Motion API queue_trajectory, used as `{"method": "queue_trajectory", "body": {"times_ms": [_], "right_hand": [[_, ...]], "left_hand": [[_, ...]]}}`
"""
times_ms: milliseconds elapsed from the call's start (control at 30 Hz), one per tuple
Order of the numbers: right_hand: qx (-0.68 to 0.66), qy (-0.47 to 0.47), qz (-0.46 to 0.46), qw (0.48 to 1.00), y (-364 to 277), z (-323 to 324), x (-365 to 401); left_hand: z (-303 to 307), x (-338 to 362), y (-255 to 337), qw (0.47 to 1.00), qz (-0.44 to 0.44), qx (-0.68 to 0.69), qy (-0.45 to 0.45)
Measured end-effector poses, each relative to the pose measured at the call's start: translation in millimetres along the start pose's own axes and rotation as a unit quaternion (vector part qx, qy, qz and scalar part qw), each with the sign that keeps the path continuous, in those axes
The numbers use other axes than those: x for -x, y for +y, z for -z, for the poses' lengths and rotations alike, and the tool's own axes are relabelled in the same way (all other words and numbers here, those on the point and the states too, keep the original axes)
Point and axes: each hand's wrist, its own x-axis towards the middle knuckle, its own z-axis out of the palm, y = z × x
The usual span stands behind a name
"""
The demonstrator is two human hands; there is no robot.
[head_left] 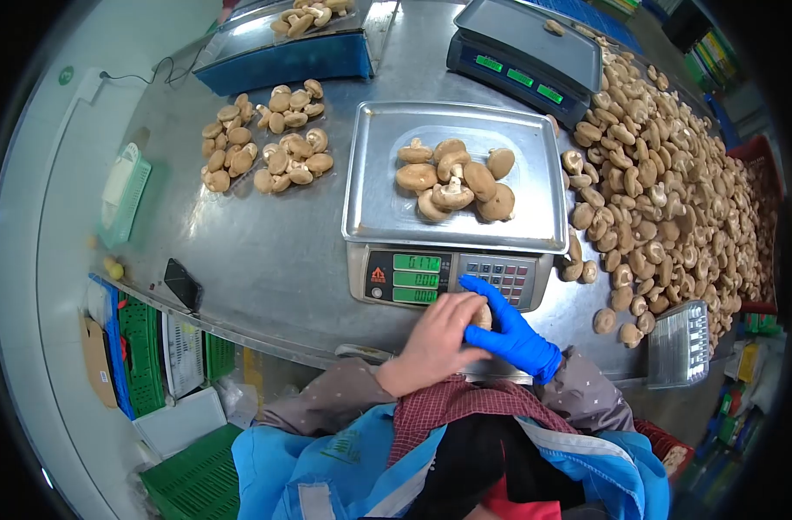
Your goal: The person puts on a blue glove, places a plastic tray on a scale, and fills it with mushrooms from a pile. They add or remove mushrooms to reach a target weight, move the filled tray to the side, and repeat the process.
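My bare left hand (438,343) and my right hand (510,336), in a blue glove, meet at the front edge of the near scale. Between them they hold a mushroom (482,317), mostly covered by fingers. The left fingers lie over it from one side, while the gloved thumb and forefinger curve around the other. Just beyond is the scale's lit display and keypad (448,279). On its metal pan (374,204) lies a small group of brown-capped mushrooms (453,178), some stem up.
A large heap of mushrooms (665,199) covers the table's right side. Three smaller clusters (279,160) lie to the left. A second scale (526,65) stands behind. Clear plastic trays (678,347) are stacked at right; a phone (183,284) lies near the left edge.
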Motion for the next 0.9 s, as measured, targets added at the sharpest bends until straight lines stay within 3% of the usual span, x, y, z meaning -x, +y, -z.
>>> {"method": "queue_trajectory", "body": {"times_ms": [100,167,233,267,300,333,400,467,533,600,667,733,767,900], "right_hand": [[0.131,-0.004,-0.042,0.991,0.1,24.2,23.5],[0.155,0.023,-0.074,0.985,1.8,58.7,40.0],[0.262,0.102,-0.087,0.956,0.9,94.9,55.9],[0.340,0.156,-0.086,0.923,-1.5,111.4,63.3],[0.484,0.198,0.011,0.853,2.1,132.9,69.6],[0.611,0.232,0.107,0.749,3.6,148.1,70.5],[0.440,0.312,0.061,0.840,-29.6,132.9,52.5],[0.435,0.299,0.096,0.844,-52.6,115.5,23.4],[0.434,0.256,0.186,0.843,-60.5,100.9,-16.3],[0.369,0.254,0.211,0.869,-57.3,85.2,-59.8],[0.320,0.267,0.255,0.872,-52.1,70.1,-99.3],[0.359,0.242,0.222,0.874,-35.4,58.5,-120.8],[0.501,0.252,0.293,0.775,-27.6,56.1,-124.9],[0.466,0.250,0.295,0.796,-11.3,51.2,-121.1]], "left_hand": [[-5.3,2.2,1.2,0.999,-0.006,0.032,-0.035],[11.8,-1.1,-10.1,0.999,-0.014,-0.037,0.007],[38.5,-11.3,-25.0,0.995,0.059,-0.017,0.079],[55.1,-18.1,-27.6,0.987,0.120,-0.006,0.105],[70.8,-25.9,-29.8,0.975,0.180,0.006,0.131],[82.7,-32.9,-39.0,0.975,0.158,-0.020,0.154],[88.8,-54.6,-55.9,0.974,0.132,-0.044,0.177],[88.3,-79.0,-71.1,0.971,0.075,-0.060,0.217],[80.4,-110.2,-86.3,0.972,0.067,-0.063,0.215],[62.1,-125.0,-95.6,0.973,0.061,-0.067,0.212],[43.5,-133.6,-102.0,0.959,0.033,-0.236,0.155],[41.5,-130.3,-87.6,0.968,0.023,-0.217,0.123],[34.6,-127.5,-87.2,0.955,-0.015,-0.230,0.188],[33.2,-118.1,-82.7,0.958,0.004,-0.222,0.181]]}}
